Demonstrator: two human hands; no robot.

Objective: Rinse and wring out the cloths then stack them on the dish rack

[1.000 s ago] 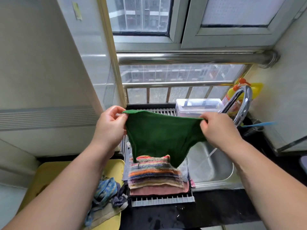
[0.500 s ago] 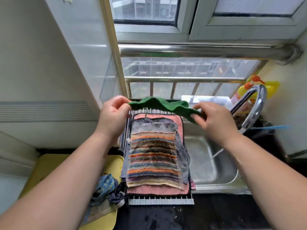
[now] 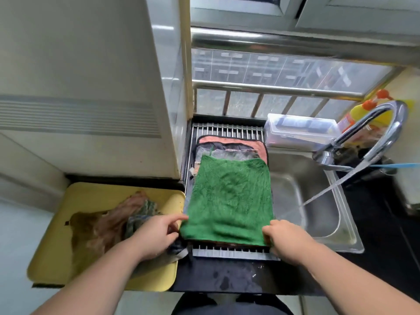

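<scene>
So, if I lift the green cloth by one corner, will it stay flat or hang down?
Probably hang limp: the green cloth lies creased, following the stacked cloths beneath. Its fluffy surface should give a sure grip. It may be damp, so somewhat heavy: the tap is running.

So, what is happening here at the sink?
A person holds a green cloth flat on top of the stack of cloths on the dish rack. The left hand and the right hand each pinch a near corner. Water runs from the tap into the sink, and more cloths lie in the yellow tray.
</scene>
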